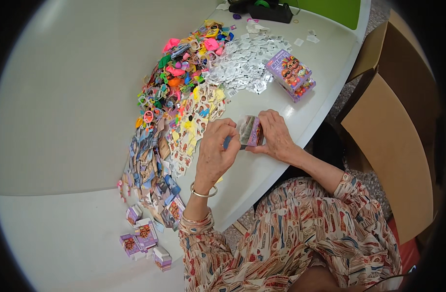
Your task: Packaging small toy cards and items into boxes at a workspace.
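Both hands, left hand (215, 151) and right hand (276, 136), pinch small purple box (250, 130); best held square, toy pile (184, 73) just beyond.

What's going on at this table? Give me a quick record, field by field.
Left hand: pinching one end of a small purple box
Right hand: gripping the box's other end
Wrist: silver bangle on the left
Ahead: colourful plastic toy pieces, silver foil packets
Far right: stacked purple boxes
Near left: small purple boxes
Surface: white table
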{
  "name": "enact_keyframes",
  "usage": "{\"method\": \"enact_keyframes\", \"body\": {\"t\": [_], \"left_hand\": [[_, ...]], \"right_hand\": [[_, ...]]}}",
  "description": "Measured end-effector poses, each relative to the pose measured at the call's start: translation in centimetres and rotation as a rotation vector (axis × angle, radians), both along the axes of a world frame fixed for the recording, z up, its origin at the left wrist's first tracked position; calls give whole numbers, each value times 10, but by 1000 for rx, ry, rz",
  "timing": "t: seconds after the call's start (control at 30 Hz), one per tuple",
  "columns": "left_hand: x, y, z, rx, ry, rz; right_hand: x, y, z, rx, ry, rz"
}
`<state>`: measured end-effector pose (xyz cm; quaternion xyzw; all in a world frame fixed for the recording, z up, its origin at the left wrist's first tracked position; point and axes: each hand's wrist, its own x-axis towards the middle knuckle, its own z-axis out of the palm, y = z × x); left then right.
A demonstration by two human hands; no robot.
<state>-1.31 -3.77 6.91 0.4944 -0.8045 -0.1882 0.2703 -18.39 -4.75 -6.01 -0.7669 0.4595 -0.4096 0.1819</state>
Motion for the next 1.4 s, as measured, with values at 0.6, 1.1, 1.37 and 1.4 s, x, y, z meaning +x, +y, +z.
{"method": "enact_keyframes", "body": {"t": [0.6,1.1,1.37,1.4], "left_hand": [[29,-19,-19,245,488,296],[112,-108,-115,-289,-274,360],[113,-92,-120,-394,-198,387],[113,-92,-120,-394,-202,412]], "right_hand": [[-6,-2,-3,32,-6,6],[1,-2,2,13,-7,25],[1,-1,-1,10,31,12],[2,0,1,13,33,15]]}}
